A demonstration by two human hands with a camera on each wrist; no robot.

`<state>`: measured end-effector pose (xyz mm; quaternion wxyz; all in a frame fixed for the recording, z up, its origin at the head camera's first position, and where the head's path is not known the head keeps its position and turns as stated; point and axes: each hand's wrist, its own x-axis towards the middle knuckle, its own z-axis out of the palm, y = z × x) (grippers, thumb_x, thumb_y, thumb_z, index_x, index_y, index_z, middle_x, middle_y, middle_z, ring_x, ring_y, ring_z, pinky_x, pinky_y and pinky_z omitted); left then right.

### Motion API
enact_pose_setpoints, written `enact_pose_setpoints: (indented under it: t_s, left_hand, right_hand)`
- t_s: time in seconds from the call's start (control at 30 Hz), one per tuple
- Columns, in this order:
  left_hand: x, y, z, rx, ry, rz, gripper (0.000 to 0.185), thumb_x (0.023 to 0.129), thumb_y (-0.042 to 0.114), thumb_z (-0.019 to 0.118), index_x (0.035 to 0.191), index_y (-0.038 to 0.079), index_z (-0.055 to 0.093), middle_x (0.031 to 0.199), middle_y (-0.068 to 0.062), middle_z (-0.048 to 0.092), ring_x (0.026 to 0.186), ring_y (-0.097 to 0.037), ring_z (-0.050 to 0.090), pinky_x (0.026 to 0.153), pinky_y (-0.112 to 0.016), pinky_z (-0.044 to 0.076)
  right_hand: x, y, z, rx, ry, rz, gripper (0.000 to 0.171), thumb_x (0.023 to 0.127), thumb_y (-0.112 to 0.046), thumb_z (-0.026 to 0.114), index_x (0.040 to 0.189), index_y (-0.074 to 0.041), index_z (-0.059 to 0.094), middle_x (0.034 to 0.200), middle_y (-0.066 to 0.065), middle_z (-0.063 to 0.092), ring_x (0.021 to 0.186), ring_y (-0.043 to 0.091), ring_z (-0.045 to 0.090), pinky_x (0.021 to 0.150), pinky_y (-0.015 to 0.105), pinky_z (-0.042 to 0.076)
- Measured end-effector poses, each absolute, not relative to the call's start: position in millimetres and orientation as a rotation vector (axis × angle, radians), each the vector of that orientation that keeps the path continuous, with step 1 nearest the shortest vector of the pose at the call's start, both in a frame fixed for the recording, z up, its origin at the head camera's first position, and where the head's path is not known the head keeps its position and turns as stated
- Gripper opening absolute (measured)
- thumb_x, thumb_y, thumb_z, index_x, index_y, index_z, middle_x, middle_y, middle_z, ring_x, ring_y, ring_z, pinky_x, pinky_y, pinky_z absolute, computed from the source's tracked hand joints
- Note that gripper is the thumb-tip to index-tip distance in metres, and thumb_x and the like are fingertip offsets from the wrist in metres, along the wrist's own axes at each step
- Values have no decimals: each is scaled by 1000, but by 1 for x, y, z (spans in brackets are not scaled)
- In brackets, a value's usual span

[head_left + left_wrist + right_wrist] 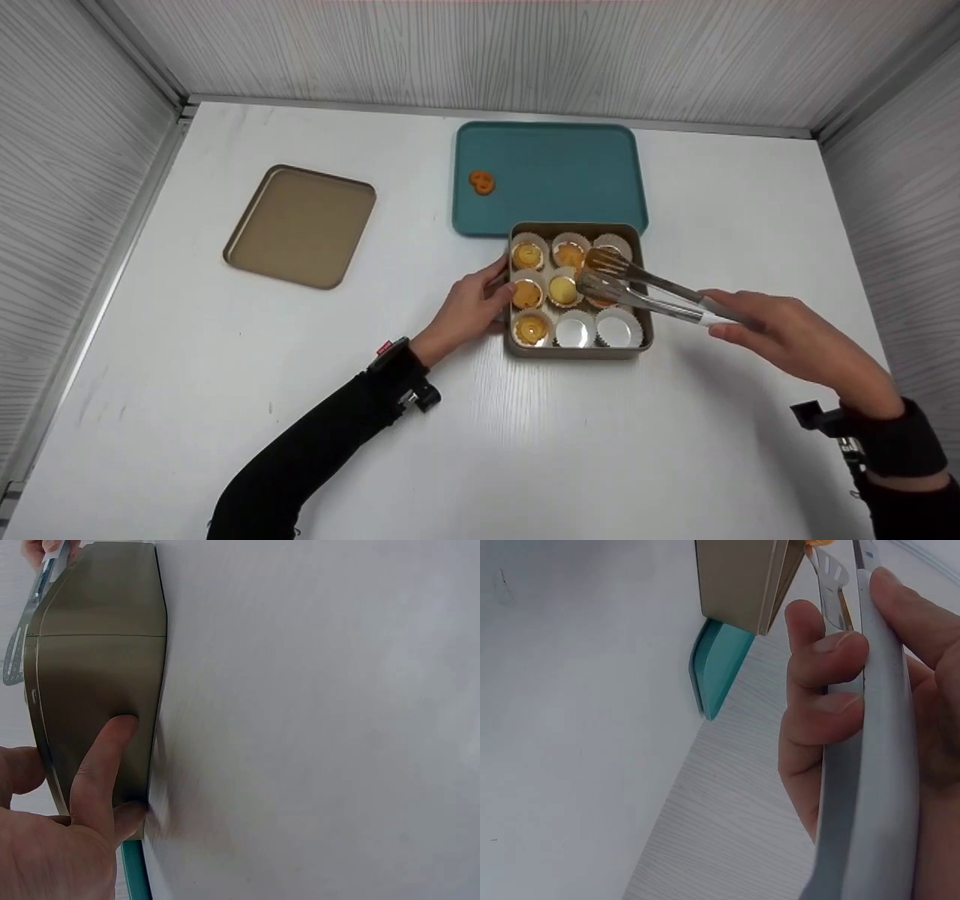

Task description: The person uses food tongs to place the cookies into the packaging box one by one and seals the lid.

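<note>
A square gold-brown tin (581, 352) holds rows of white paper cups, several with golden cookies in them. Two cups in the front row, the middle cup (575, 330) and the right cup (619, 328), have bare white bottoms. My left hand (466, 306) grips the tin's left wall, thumb over the rim and fingers against the outside (97, 682). From the right, my right hand (787, 337) holds metal tongs (660, 296) with pale handles, their heads over the right-hand cups. An orange cookie (821, 542) shows by the tong tips; whether they pinch it I cannot tell.
Behind the tin lies a teal tray (562, 172) with pretzel-shaped cookies (481, 182) at its left; the tin's back edge meets its front. A shallow gold-brown lid (300, 225) rests on the white table (450, 450) to the left. Wood-grain panels (495, 52) enclose the table.
</note>
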<state>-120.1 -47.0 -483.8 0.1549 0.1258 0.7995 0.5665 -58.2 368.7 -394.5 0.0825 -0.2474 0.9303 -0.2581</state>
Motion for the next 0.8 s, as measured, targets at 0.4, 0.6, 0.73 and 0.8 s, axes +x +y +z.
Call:
enact_pose_setpoints:
  t_s: [0.4, 0.6, 0.73, 0.8]
  left_hand:
    - [-120, -48, -484, 359, 2250, 1643, 61, 108, 22, 54, 162, 6, 30, 158, -12, 46, 140, -23, 51, 109, -33, 48]
    - [-119, -48, -483, 359, 2256, 1632, 62, 109, 24, 54, 162, 6, 29, 159, -12, 45, 142, -23, 48, 114, -33, 43]
    - [-120, -47, -484, 357, 2269, 1625, 61, 109, 24, 55, 162, 6, 30, 159, -12, 46, 143, -22, 48, 117, -32, 38]
    - [-120, -47, -483, 355, 2268, 1625, 61, 109, 24, 55, 162, 6, 30, 159, -12, 46, 142, -22, 48, 117, -32, 39]
  right_hand:
    - [-53, 369, -385, -756, 2671, -629, 42, 102, -28, 68, 142, -14, 66, 126, -4, 72, 109, 7, 66, 87, 17, 53]
    - [-52, 364, -383, -790, 2645, -582, 41, 103, -31, 67, 141, -16, 66, 107, -16, 70, 88, 4, 60, 75, 25, 54]
    - [-52, 361, -382, -794, 2645, -551, 42, 102, -32, 68, 140, -14, 67, 103, -18, 68, 84, 4, 57, 72, 25, 52]
    - [-51, 360, -382, -800, 2650, -538, 42, 102, -32, 68, 139, -13, 68, 103, -18, 68, 84, 4, 57, 72, 25, 52]
